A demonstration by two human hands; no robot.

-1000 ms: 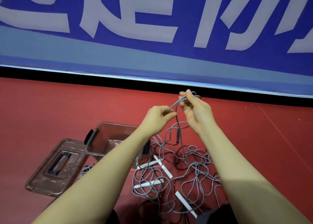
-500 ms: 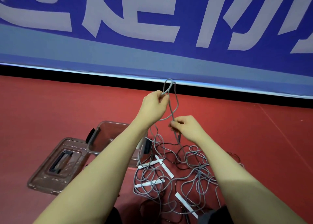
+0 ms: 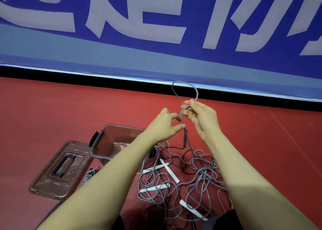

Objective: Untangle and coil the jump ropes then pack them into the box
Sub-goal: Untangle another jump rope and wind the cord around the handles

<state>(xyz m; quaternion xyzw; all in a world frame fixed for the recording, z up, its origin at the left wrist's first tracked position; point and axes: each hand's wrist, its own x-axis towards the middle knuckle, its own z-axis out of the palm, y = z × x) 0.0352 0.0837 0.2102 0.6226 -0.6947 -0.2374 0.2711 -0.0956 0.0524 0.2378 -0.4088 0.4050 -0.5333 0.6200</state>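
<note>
Thin grey jump-rope cords [image 3: 195, 182] with white stick handles [image 3: 169, 171] are lying tangled over a dark red floor [image 3: 52, 108]; a translucent brownish plastic box [image 3: 115, 141] is showing black side latches [image 3: 95, 137].

text: large pale characters, cropped at the top edge, not readable | on: blue banner [image 3: 156, 55] behind the red floor | other labels: none legible

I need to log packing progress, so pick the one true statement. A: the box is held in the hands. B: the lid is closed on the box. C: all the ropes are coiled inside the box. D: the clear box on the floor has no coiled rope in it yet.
D: the box sits open and looks empty, its lid beside it, the ropes tangled on the floor.
</note>
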